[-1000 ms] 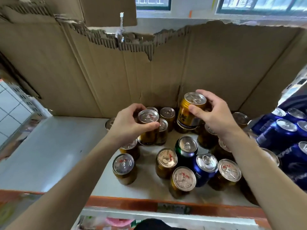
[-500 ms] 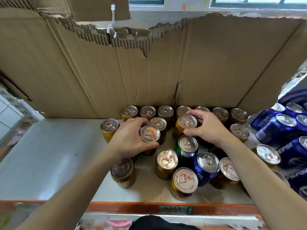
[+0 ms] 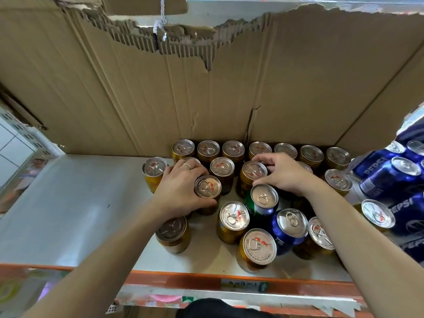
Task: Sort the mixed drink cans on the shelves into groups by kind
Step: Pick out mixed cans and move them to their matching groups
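Several gold cans stand on the grey shelf (image 3: pixel 68 203), most in a row along the cardboard back. My left hand (image 3: pixel 181 191) grips one gold can (image 3: pixel 207 187) standing on the shelf, fingers curled round its side. My right hand (image 3: pixel 284 175) holds another gold can (image 3: pixel 253 172) set down just right of it, thumb and fingers round its rim. A green can (image 3: pixel 261 198) and a blue can (image 3: pixel 290 226) stand among gold cans near the front.
A torn cardboard sheet (image 3: pixel 206 99) lines the shelf's back and right side. Blue Pepsi cans (image 3: pixel 390 175) lie stacked at the right. The shelf's orange front edge (image 3: pixel 206 280) runs below. The shelf's left half is bare grey surface.
Both hands have lowered their gold cans from the air onto the shelf, in front of the back row. The view has tilted down and moved closer.
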`<control>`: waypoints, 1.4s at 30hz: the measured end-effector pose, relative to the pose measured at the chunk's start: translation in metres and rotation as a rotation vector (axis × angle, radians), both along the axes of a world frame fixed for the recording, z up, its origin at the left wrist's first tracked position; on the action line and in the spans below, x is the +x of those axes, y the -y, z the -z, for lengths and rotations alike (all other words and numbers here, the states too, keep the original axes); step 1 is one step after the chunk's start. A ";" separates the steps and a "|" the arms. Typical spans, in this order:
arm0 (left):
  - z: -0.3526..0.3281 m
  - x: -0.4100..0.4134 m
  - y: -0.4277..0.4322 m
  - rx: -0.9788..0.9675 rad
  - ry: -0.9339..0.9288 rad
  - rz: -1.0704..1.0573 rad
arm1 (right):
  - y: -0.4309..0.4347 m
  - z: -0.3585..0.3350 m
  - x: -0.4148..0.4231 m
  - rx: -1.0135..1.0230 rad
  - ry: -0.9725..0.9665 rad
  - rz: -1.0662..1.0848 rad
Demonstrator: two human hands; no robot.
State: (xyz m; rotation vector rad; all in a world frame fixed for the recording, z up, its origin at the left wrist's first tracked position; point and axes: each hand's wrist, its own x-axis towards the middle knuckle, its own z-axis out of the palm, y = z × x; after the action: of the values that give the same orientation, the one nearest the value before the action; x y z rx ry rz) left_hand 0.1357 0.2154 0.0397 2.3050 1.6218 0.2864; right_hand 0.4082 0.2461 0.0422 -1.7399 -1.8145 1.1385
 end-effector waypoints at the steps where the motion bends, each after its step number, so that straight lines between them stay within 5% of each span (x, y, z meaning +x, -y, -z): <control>1: 0.000 0.000 0.000 -0.001 0.001 -0.001 | 0.000 0.000 0.001 -0.013 -0.012 0.000; 12: 0.001 0.007 0.011 -0.003 0.039 -0.019 | 0.007 -0.007 0.005 -0.076 -0.057 -0.064; 16: -0.006 0.019 0.019 0.116 0.176 0.021 | 0.029 -0.030 0.003 0.087 0.027 -0.101; 22: -0.010 0.051 0.015 0.032 0.242 0.173 | 0.081 -0.054 0.020 0.137 -0.033 -0.062; 27: -0.015 0.080 0.012 -0.133 0.078 0.320 | 0.118 -0.053 0.034 0.015 0.232 -0.123; 33: -0.009 0.096 0.009 -0.009 -0.100 0.382 | 0.137 -0.025 0.035 -0.033 0.472 -0.140; 38: -0.009 0.094 0.007 -0.008 0.047 0.337 | 0.136 -0.023 0.034 0.055 0.440 -0.095; 42: -0.025 0.082 -0.002 -0.058 0.369 0.265 | 0.140 -0.039 0.034 0.091 0.368 -0.029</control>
State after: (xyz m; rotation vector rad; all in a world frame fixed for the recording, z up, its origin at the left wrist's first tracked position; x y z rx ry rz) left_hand 0.2173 0.2175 0.0642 2.2279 1.1212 0.5546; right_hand 0.4423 0.1063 0.0807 -1.9742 -2.0690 0.7668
